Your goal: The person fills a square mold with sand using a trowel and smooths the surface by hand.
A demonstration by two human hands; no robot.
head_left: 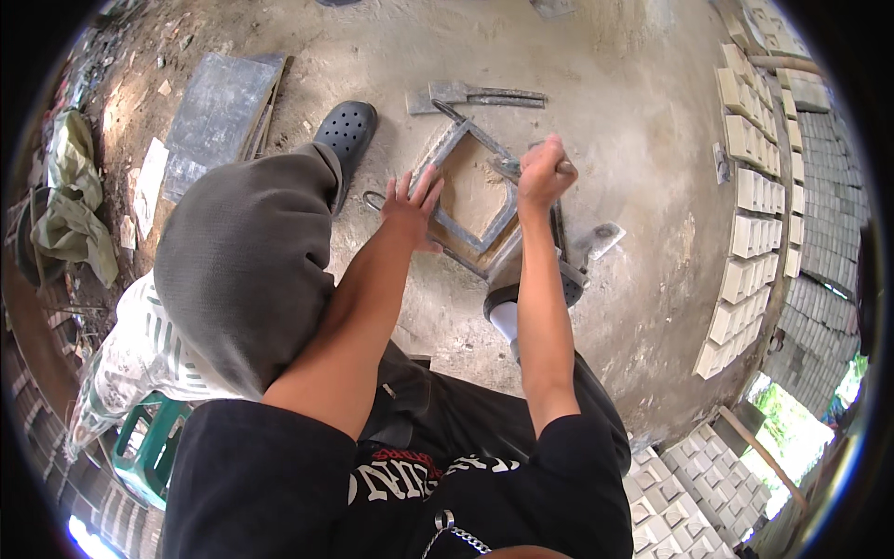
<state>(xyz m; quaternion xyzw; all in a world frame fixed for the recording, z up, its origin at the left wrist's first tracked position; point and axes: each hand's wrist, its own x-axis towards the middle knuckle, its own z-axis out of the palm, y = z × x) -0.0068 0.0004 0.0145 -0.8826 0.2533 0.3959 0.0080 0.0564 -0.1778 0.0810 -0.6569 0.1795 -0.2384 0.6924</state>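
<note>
A square metal frame mould (458, 140) with a tan, dusty inside lies on the concrete floor between my feet. My left hand (410, 207) rests on its left side, fingers spread, beside a loop handle (372, 200). Over the mould's right corner, my right hand (547, 177) is closed in a fist round a short-handled tool (506, 169). The tool's grey end points into the mould; its exact kind is hard to make out. Just beyond the mould lie a flat metal blade (447, 91) and a dark bar-like tool (507, 98).
A trowel-like flat piece (601, 240) lies to the mould's right. Dark clogs (346, 130) are on my feet. Grey boards (223, 107) lie at the far left. Rows of pale moulded blocks (750, 210) line the right side, with patterned tiles (675, 503) and a green stool (149, 452) nearer me.
</note>
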